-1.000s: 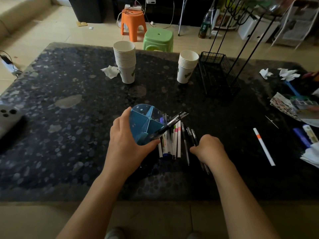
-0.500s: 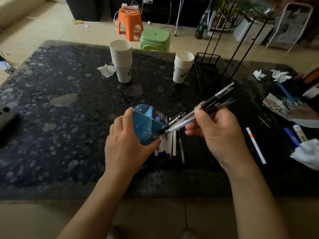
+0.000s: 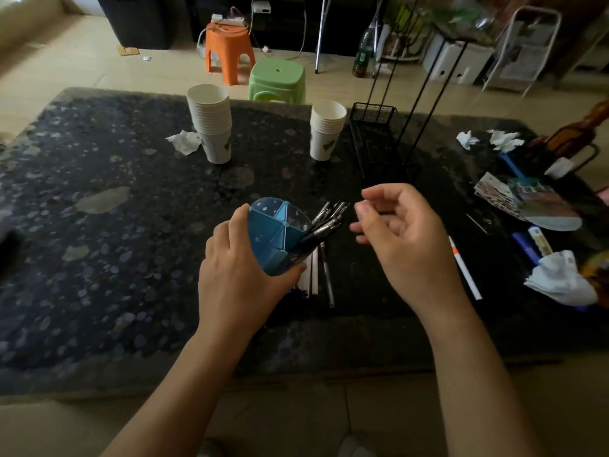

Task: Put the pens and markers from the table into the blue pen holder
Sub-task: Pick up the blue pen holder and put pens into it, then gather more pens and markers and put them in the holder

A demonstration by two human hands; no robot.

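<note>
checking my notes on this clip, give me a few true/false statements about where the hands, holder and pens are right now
1. The left hand grips the blue pen holder. True.
2. The right hand holds a bundle of pens. False: it is open and empty, beside the holder.
3. Dark pens stick out of the holder. True.
4. No pens remain on the table. False: several pens lie beside the holder, and a white marker lies to the right.
5. Both paper cup stacks lie tipped over. False: they stand upright.
</note>
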